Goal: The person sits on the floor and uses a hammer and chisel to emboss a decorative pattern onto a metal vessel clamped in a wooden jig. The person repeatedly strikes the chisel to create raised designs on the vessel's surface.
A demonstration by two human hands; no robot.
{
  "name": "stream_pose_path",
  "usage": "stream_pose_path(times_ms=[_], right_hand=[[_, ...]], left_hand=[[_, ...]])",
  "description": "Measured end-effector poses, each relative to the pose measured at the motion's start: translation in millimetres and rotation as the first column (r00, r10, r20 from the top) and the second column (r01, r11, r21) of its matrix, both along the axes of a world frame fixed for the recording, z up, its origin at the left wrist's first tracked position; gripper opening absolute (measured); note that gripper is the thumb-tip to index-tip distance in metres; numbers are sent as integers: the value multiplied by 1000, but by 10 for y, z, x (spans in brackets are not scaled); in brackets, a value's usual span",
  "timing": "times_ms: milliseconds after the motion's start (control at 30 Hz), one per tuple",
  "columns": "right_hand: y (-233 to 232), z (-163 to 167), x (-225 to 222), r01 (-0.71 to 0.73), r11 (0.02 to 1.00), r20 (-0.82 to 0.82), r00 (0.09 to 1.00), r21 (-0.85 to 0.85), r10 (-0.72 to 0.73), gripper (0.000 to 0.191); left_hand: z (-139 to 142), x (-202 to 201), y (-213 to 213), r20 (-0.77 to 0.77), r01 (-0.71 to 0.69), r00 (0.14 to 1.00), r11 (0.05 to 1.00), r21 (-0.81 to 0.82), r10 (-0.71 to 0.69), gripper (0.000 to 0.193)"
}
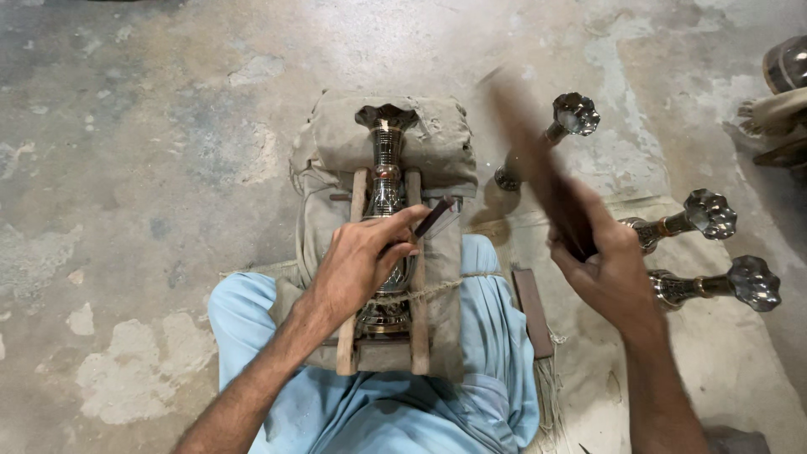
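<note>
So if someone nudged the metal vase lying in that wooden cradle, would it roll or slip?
The vase looks round and polished, so probably slippery and apt to roll. The wooden rails on both sides likely check that. The left hand rests on it too.

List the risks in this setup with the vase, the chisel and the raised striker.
1. The right hand swings a blurred dark striker toward the thin chisel; a miss would likely hit the left hand gripping it.
2. The vase lies on its side between two wooden rails over cloth; a hard blow might dent it or make it roll.
3. Three finished vases lie close to the swing and could get knocked.
</note>
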State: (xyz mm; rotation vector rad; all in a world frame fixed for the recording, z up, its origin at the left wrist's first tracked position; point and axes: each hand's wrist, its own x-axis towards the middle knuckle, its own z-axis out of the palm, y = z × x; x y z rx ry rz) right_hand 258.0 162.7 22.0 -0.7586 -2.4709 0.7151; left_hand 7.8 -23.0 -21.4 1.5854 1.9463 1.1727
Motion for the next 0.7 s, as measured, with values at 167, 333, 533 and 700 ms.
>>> stream_pose_path(times_ms=[167, 333, 533, 700], right_hand=[[11, -102, 5, 30, 998, 51, 998, 63, -33, 70], [-104, -317, 95, 20, 989, 37, 999, 145, -25, 71], [-228, -702, 274, 155, 987, 11, 988, 41, -156, 65], [-349, -1122, 399, 127, 951, -167, 970, -282, -179, 43]], left_hand=[[42, -13, 25, 15, 54, 998, 998, -43, -54, 52], [59, -50, 90, -102, 179, 979, 984, -9, -179, 53], [157, -94, 190, -79, 243, 963, 955, -172, -259, 57], [209, -146, 272, -38, 303, 941, 890, -342, -335, 52]])
